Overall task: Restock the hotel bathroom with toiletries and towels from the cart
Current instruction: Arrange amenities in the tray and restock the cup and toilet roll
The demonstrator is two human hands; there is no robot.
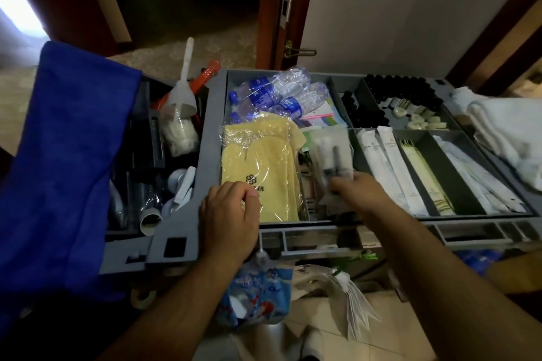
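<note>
- The clear packet (333, 152) looks light and floppy, with slick wrap around a dark, stiffer item inside. It is probably best pinched at one end, or across that stiff core, so the film does not slide.
- Its long axis runs away from the person. The near end is in the hand and the far end points toward the back of the cart.
- The right hand (362, 193) pinches the packet's near end, holding it over the narrow slot of the cart tray (211, 138).
- That slot lies between the yellow packets (258, 167) and the white sachets (381, 167).
- The left hand (227, 214) sits curled at the tray's front rim, over the yellow packets. I cannot tell whether it grips the wrap.
- Water bottles (281, 94) lie in the compartment behind.
- White towels (504, 126) are stacked at the right, and a blue cloth (64, 155) hangs at the left.
</note>
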